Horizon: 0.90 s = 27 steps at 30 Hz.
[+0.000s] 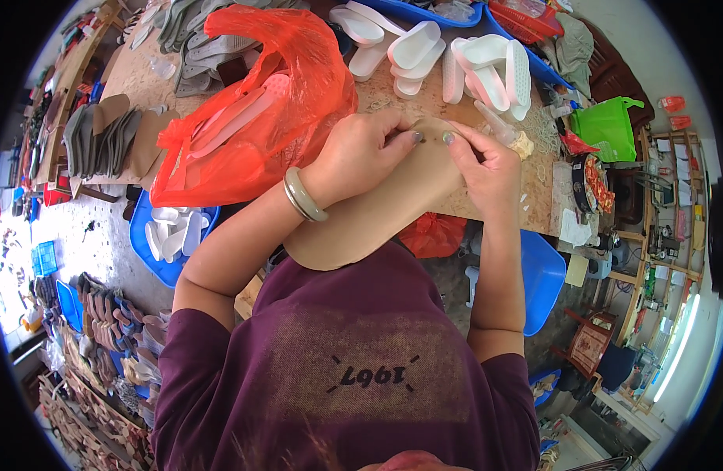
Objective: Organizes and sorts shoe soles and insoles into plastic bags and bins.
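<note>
A long tan insole [400, 208] with a rounded end is held up in front of my chest, its wide end resting near my shirt. My left hand [365, 153], with a pale bangle at the wrist, pinches its far end between thumb and fingers. At the same end my right hand [487, 165] grips the other edge, thumb on top. A few small dark spots or holes show on the insole between my two thumbs. Whether anything small is also held in my fingertips, I cannot tell.
A red plastic bag [251, 118] with pale soles lies on the wooden table [377, 96], left of my hands. White slipper soles [487, 67] sit beyond. Grey insoles [102, 141] stand at the left. Blue tubs [543, 275] are below the table, and a green bag [608, 129] stands right.
</note>
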### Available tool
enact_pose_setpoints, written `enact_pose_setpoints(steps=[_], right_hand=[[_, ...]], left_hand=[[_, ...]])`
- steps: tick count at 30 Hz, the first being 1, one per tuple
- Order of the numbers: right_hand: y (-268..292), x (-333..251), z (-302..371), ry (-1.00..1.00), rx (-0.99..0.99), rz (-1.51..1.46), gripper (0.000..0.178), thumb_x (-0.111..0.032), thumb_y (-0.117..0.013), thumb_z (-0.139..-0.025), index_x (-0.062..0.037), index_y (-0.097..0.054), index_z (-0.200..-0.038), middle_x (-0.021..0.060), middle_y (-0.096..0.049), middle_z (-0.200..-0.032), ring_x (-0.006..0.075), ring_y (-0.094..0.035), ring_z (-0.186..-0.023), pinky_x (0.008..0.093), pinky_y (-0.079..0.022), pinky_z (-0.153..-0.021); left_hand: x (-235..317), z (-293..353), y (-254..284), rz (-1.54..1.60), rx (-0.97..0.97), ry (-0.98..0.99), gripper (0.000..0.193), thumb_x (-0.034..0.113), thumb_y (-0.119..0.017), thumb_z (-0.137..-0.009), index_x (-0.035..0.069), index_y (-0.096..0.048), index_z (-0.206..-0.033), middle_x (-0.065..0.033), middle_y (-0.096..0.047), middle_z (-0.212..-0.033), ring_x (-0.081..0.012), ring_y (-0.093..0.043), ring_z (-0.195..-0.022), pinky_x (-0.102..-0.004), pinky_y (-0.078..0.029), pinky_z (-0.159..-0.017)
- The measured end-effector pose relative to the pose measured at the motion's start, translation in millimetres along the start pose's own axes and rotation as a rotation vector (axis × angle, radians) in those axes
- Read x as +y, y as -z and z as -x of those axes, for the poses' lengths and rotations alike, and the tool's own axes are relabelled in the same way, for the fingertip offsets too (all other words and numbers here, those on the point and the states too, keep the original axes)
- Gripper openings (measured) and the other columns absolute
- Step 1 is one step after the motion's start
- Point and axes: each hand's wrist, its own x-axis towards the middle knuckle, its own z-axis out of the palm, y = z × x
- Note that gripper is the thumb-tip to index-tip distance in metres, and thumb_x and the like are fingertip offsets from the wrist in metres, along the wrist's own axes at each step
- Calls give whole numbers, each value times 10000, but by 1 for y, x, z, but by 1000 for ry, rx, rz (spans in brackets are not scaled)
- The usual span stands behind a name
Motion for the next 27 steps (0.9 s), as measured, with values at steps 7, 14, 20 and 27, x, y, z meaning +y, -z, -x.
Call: enact_pose_setpoints(steps=[7,14,20,27], right_hand=[[10,17,-5,-60,27,-163,227,-139,-659,-830,-8,-679,-1014,-25,-623,-737,21,-515,-657,177,-424,-588],[13,21,-6,-48,-3,-244,240,-168,-653,-842,-1,-679,-1012,30,-666,-838,46,-564,-746,193,-448,-677],[12,27,-5,-92,39,-420,228,-151,-634,-852,4,-676,-1015,28,-668,-843,58,-577,-772,191,-445,-704],[6,3,-2,-38,132,-87,211,-154,-644,-846,-12,-685,-998,21,-664,-798,43,-556,-702,193,-444,-630]], left_hand=[[-7,-9,10,750,-213,263,204,229,-548,-916,54,-548,-1020,64,-540,-843,-6,-481,-708,-165,-396,-614],[-4,-18,13,914,-401,424,143,216,-559,-910,79,-562,-950,62,-533,-773,0,-489,-649,-155,-388,-554],[-5,-22,2,1085,-345,502,141,198,-558,-910,62,-566,-948,31,-564,-805,-32,-542,-689,-178,-446,-607],[-14,-23,3,686,-251,107,249,221,-547,-903,-3,-568,-1009,-72,-642,-863,-129,-613,-784,-279,-491,-671]])
